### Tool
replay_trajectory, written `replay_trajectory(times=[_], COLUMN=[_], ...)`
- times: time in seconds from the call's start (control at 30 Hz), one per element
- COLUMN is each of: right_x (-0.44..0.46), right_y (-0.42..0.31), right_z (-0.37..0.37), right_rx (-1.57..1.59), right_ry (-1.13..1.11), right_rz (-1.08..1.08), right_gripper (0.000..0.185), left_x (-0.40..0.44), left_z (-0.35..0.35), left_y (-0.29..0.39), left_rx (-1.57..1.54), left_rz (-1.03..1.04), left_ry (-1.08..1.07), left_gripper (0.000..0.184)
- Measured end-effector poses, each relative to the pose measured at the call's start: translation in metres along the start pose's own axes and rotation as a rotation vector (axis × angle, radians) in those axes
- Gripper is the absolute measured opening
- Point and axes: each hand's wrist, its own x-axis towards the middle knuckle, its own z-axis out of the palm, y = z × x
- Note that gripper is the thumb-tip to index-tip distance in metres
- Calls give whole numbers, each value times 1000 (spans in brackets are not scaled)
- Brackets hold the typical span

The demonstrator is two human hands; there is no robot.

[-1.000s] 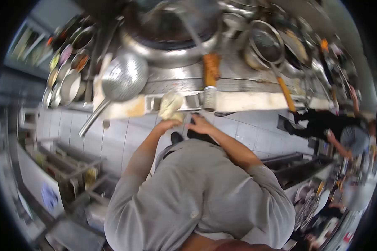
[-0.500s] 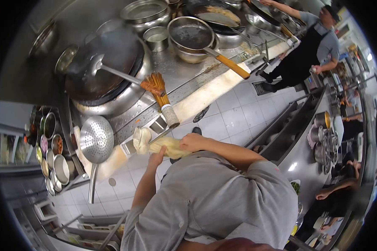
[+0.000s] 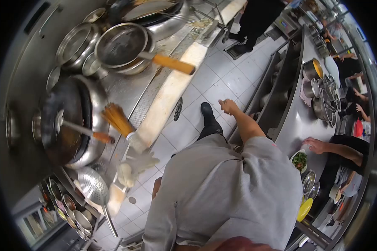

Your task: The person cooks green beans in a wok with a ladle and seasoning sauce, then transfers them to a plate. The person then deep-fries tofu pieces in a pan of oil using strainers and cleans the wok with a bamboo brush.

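Note:
My right hand [image 3: 228, 107] is out ahead of my body, above the tiled floor, with its fingers curled and one digit sticking out; nothing shows in it. Of my left arm only a sliver of skin [image 3: 156, 186] appears beside the grey shirt; the fingers are hidden. A pale, translucent rubber glove [image 3: 143, 164] hangs over the stove's front edge, fingers splayed, apart from both hands. Against it is an off-white bundled cloth or second glove [image 3: 125, 175]. A bamboo brush [image 3: 118, 119] with a wrapped handle lies just behind the glove.
A wok [image 3: 67, 121] with a wooden-handled ladle [image 3: 81, 130] is on the left. A perforated skimmer [image 3: 93, 184] juts over the edge. Another wooden-handled pan [image 3: 121, 45] rests further along. Right, a steel counter [image 3: 280, 146] holds pots and a dish of greens [image 3: 299, 161]; co-workers stand beyond.
Both hands have let go of the pale glove, which now lies on the stove edge. My right hand has moved forward and right. My body and view have turned rightward, away from the wok.

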Motion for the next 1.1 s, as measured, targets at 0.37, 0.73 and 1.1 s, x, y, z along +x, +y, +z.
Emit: replay_trajectory(times=[0.37,0.73,1.1], right_x=[275,453,381], right_y=[-81,-114,-107], right_z=[-128,-181,-189], right_rx=[1014,1802,1341], right_ry=[-47,-205,17], right_rz=[34,-128,169], right_gripper=[33,44,50], left_x=[18,0,30], left_z=[-2,21,4], left_y=[206,365,400], left_rx=[34,-538,-783], left_rz=[127,-209,-157], left_ry=[250,323,241], left_gripper=[43,40,43])
